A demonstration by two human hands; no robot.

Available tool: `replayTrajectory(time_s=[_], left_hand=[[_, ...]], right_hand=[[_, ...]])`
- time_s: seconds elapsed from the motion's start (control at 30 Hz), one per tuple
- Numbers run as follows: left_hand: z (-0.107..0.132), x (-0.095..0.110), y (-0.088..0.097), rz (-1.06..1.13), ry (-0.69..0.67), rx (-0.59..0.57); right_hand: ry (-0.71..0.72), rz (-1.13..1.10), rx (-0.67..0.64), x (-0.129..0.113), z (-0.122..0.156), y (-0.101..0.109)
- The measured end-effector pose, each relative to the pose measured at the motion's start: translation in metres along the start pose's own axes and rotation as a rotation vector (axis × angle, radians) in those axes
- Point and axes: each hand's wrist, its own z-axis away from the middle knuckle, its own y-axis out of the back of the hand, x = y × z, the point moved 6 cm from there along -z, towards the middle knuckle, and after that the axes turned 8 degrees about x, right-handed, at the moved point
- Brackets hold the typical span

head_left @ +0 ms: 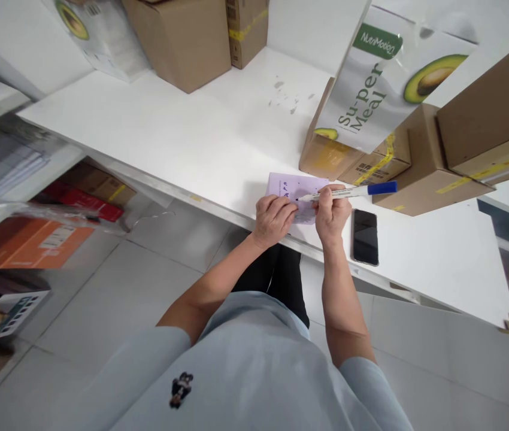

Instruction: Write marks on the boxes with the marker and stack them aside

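A pale purple paper pad lies near the front edge of the white table. My left hand rests on the pad's near left part with the fingers curled, holding it down. My right hand grips a white marker with a blue cap. The marker's tip touches the pad, where dark strokes show. The blue cap end points to the right.
A black phone lies face up just right of my right hand. Cardboard boxes and a Super Meal avocado bag stand behind the pad. More boxes sit at the back. Shelves with packages are at left.
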Motion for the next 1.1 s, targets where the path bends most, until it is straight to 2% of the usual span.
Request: replayTrajectory(time_s=[0.17, 0.3, 0.53, 0.73, 0.9, 1.0, 1.1], left_hand=[[-0.0003, 0.0003, -0.0015, -0.015, 0.016, -0.025], [-0.0009, 0.0019, 0.0005, -0.015, -0.007, 0.012], [0.0006, -0.0023, -0.0038, 0.018, 0.054, -0.056], [0.0002, -0.0007, -0.0015, 0.010, 0.024, -0.016], [-0.0008, 0.0001, -0.0019, -0.032, 0.028, -0.028], [-0.0018, 0.0007, -0.0014, -0.052, 0.023, -0.032], [-0.0026, 0.0010, -0.0011, -0.048, 0.015, -0.029]], right_hand=[[0.029, 0.091, -0.017, -0.0038, -0.0012, 0.0004], [0.019, 0.091, -0.013, -0.0022, -0.0012, 0.0001], [0.030, 0.084, -0.034, -0.0039, -0.0010, -0.0002], [0.024, 0.078, -0.033, -0.0044, -0.0016, 0.0000], [0.020, 0.085, -0.057, -0.0034, -0.0018, -0.0005], [0.001, 0.071, -0.022, -0.0016, -0.0008, -0.0010], [-0.062, -0.042, 0.086, 0.0000, 0.0002, 0.0020]])
